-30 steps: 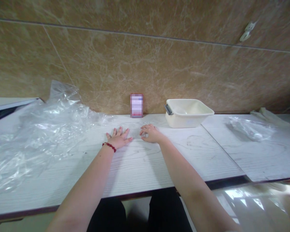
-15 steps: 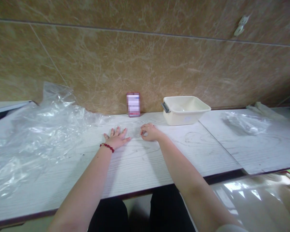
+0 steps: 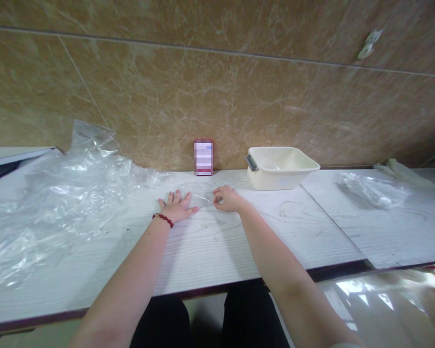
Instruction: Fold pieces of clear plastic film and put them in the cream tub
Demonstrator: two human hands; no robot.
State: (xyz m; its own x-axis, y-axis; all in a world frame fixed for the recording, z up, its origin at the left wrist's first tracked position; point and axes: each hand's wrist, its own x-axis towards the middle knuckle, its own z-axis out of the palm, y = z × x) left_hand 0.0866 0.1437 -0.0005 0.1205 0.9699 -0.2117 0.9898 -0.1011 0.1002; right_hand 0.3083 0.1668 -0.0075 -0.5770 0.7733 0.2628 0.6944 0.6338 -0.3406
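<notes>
A clear plastic bag [image 3: 200, 199] lies flat on the white wood-grain table, hard to make out against it. My left hand [image 3: 176, 207], with a red bead bracelet at the wrist, presses down on its left part, fingers spread. On the other side, my right hand [image 3: 225, 198] pinches the bag's edge between curled fingers. A bright crease runs through the film between the two hands. The bag's far outline is too faint to follow.
A heap of clear plastic bags [image 3: 90, 188] covers the left of the table. A phone [image 3: 203, 157] leans on the wall. A cream plastic bin [image 3: 275, 180] with a grey handle stands right of it. More clear plastic [image 3: 377, 189] lies farther right.
The film between my hands now shows a bright raised crease near my right fingers. Both hands keep nearly the same place; the whole view has shifted slightly.
</notes>
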